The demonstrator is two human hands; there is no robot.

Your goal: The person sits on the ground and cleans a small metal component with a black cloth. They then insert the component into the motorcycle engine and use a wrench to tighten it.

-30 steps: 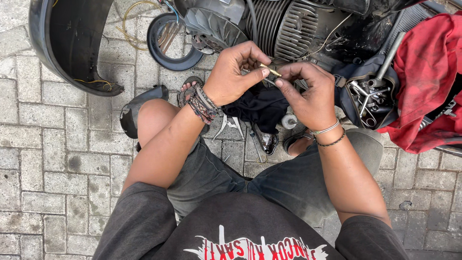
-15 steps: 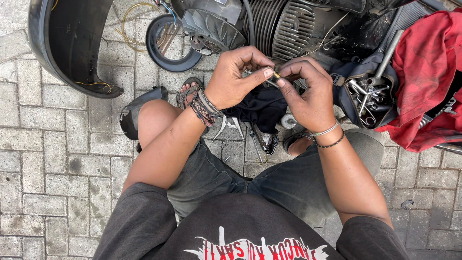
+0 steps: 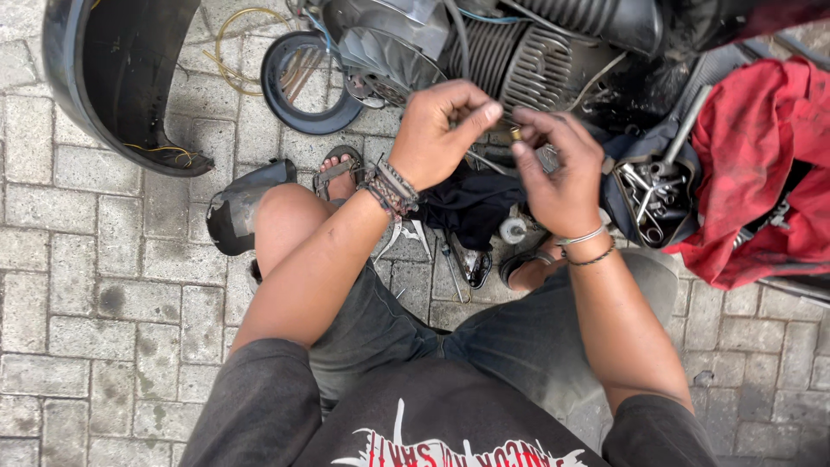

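Both hands were up in front of the engine. The left hand (image 3: 445,130), its wrist wrapped in braided cord bracelets, and the right hand (image 3: 558,169), ringed by thin metal bangles, met at the fingertips. Pinched there was a small brass-coloured cylindrical fitting (image 3: 516,134), shiny and stubby; the right thumb and forefinger gripped it while the left fingers closed in on its far end, curled tight. Just beyond it sat the ribbed grey metal engine cylinder (image 3: 519,56), its fins dull and dusty. To the left lay a black rubber ring (image 3: 303,112) and, farther left, a curved black scooter body panel (image 3: 112,78), smooth and hollow. On the right a crumpled red cloth (image 3: 761,164) sagged beside an open dark bag of steel tools (image 3: 653,195). A black rag (image 3: 471,203) lay under the hands, on the grey paved brick floor (image 3: 78,259), rough and stained.
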